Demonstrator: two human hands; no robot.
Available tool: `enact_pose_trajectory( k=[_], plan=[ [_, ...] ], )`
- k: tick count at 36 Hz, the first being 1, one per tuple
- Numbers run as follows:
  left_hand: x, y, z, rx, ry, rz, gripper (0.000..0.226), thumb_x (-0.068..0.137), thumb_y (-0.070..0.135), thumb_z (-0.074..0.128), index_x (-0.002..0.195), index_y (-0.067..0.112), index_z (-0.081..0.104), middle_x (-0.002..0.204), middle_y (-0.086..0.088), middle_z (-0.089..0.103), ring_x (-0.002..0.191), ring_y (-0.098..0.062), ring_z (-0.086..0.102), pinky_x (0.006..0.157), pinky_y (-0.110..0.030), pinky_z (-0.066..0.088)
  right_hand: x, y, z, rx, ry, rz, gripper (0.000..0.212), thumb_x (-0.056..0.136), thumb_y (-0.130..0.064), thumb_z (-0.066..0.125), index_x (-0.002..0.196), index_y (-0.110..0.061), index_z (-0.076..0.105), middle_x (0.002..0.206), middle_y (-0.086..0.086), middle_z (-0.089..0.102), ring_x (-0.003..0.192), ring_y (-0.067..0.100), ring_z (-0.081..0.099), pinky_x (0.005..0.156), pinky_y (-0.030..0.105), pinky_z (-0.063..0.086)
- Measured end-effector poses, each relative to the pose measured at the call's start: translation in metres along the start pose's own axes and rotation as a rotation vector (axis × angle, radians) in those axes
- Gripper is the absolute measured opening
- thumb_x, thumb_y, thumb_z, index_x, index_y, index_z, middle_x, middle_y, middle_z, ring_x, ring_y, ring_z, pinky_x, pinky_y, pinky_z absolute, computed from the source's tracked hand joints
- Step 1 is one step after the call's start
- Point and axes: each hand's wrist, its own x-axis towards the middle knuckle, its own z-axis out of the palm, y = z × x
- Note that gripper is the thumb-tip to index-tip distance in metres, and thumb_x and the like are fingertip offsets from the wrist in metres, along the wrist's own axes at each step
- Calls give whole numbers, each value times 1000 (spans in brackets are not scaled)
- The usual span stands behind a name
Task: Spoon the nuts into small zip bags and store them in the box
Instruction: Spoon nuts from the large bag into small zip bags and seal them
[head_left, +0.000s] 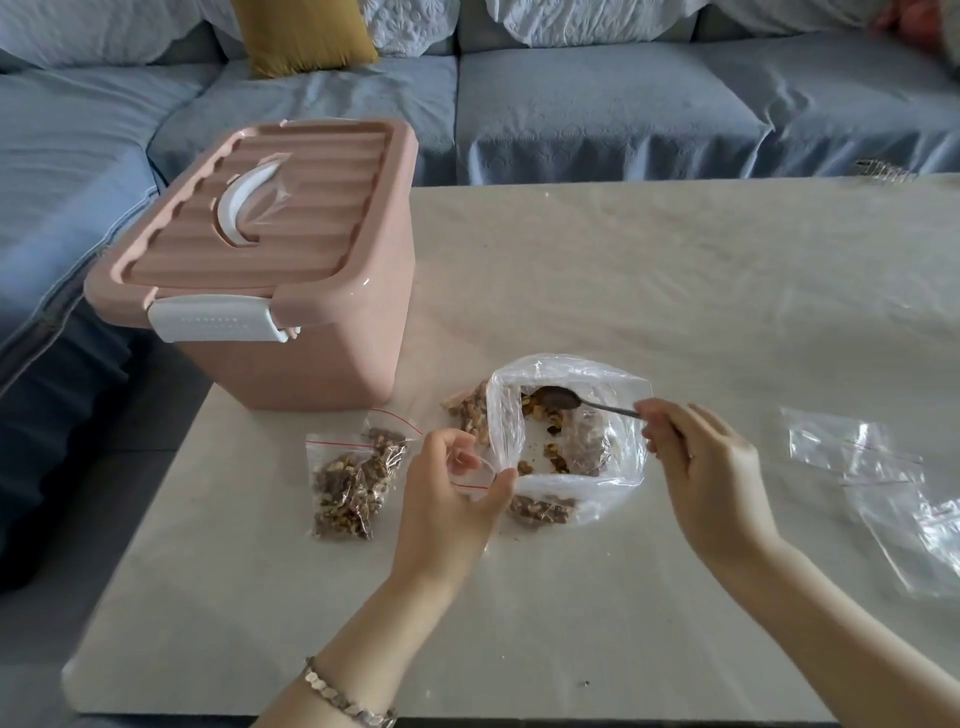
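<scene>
A large clear bag of nuts (613, 395) lies open in the middle of the table. My right hand (701, 467) grips a metal spoon (566, 399) by the handle, its bowl inside the big bag above the nuts. My left hand (447, 493) pinches a small empty zip bag (472, 475) with a red stripe, held at the big bag's left edge. Two filled small zip bags (353, 483) lie to the left of my hand. The pink storage box (270, 270) stands at the table's left back corner, lid on and white latch down.
Several empty small zip bags (883, 478) lie at the right of the table. Nut crumbs dot the table's grey top (623, 260). A blue sofa (571, 114) with a mustard cushion (306, 36) runs behind and along the left side.
</scene>
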Motion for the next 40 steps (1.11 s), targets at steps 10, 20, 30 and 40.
enact_pose_trajectory(
  k=[10, 20, 30, 40],
  plan=[
    [0, -2, 2, 8, 0, 60, 40, 72, 25, 77, 87, 39, 42, 84, 11, 55, 92, -11, 53, 75, -5, 34, -29, 6, -6, 123, 8, 35, 61, 93, -56, 30, 94, -8, 68, 77, -13, 58, 71, -3, 57, 66, 9, 44],
    [-1, -3, 4, 15, 32, 100, 44, 70, 15, 79, 88, 36, 43, 81, 12, 56, 89, -11, 54, 78, -4, 33, -36, 8, -5, 90, 32, 151, 53, 93, -56, 31, 96, -17, 66, 72, -5, 60, 71, -2, 57, 66, 5, 43],
    [-3, 0, 5, 29, 9, 78, 51, 69, 16, 79, 104, 25, 44, 88, 18, 50, 92, -3, 48, 81, -3, 31, -60, -7, -1, 322, 9, 564, 31, 96, -11, 43, 77, -20, 66, 51, -2, 58, 47, 6, 51, 48, 8, 39],
    [-3, 3, 5, 15, -8, 41, 45, 72, 17, 76, 103, 27, 44, 90, 16, 51, 88, 18, 45, 73, 3, 30, -54, -20, -2, 423, -179, 776, 35, 97, -14, 42, 74, -8, 67, 46, -1, 54, 40, 9, 45, 44, 19, 38]
  ],
)
